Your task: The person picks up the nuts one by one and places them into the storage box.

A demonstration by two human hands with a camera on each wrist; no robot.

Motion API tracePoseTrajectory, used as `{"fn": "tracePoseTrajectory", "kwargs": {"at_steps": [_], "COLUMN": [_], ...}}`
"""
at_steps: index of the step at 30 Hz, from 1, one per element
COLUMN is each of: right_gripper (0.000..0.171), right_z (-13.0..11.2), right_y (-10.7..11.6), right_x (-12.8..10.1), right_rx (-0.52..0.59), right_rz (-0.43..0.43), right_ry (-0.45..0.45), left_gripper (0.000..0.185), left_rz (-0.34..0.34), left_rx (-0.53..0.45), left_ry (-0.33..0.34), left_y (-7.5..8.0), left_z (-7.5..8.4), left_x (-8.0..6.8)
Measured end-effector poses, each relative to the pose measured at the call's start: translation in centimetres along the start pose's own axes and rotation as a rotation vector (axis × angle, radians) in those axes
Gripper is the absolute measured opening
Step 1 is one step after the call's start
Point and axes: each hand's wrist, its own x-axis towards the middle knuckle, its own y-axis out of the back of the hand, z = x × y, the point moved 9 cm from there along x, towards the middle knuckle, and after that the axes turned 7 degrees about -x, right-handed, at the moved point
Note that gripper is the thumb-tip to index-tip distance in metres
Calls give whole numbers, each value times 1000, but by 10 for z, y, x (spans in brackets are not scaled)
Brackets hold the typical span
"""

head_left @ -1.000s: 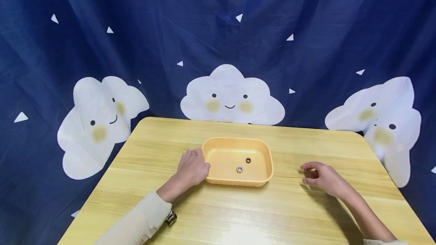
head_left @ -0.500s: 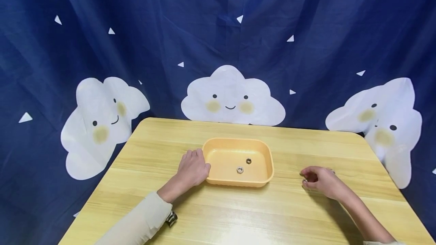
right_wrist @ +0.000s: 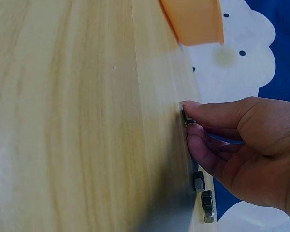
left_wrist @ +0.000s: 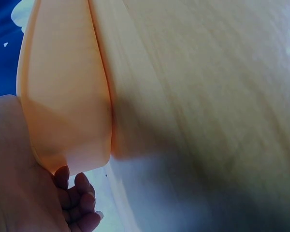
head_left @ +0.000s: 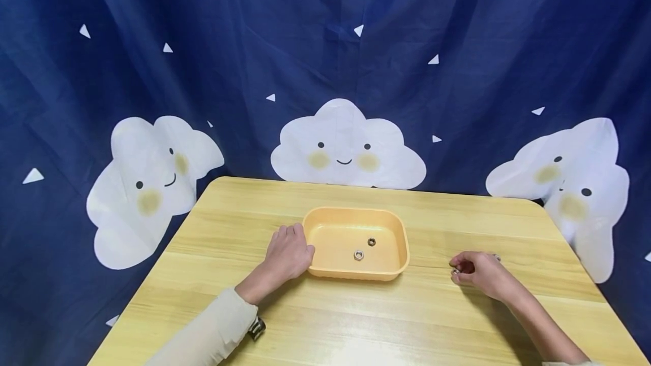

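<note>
On the desk (head_left: 325, 321), toward the right, the right hand (head_left: 480, 273) pinches a metal nut (right_wrist: 185, 116), well apart from the orange tray (head_left: 333, 236). The thumb and fingers, parted a second earlier, have closed in — which suggests the piece is now under control, though whether it is lifted cannot be told. Three loose nuts (right_wrist: 207, 199) lie just beside. The left hand (head_left: 286, 253) grips the tray's left end; inside are a silver nut (head_left: 359, 255) and a dark nut (head_left: 372, 242).
</note>
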Motion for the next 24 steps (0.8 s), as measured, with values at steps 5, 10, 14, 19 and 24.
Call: {"fn": "tracePoseTrajectory", "kwargs": {"at_steps": [5, 10, 14, 19, 24], "right_gripper": [22, 18, 15, 13, 13], "right_z": [-1, -2, -4, -5, -7], "right_y": [2, 3, 4, 4, 4], "right_x": [2, 3, 4, 5, 6], "right_rx": [-34, -84, -115, -142, -169], "right_rz": [17, 26, 16, 9, 22], "right_ry": [-2, 0, 7, 4, 14], "left_gripper": [25, 24, 24, 25, 25], "left_rz": [-3, -7, -5, -3, -5], "left_rx": [-4, -6, -4, -2, 2], "left_ry": [-1, -3, -3, -2, 0], "left_y": [-1, -2, -3, -2, 0], "left_z": [-1, -1, -1, -1, 0], "left_x": [0, 0, 0, 0, -1]}}
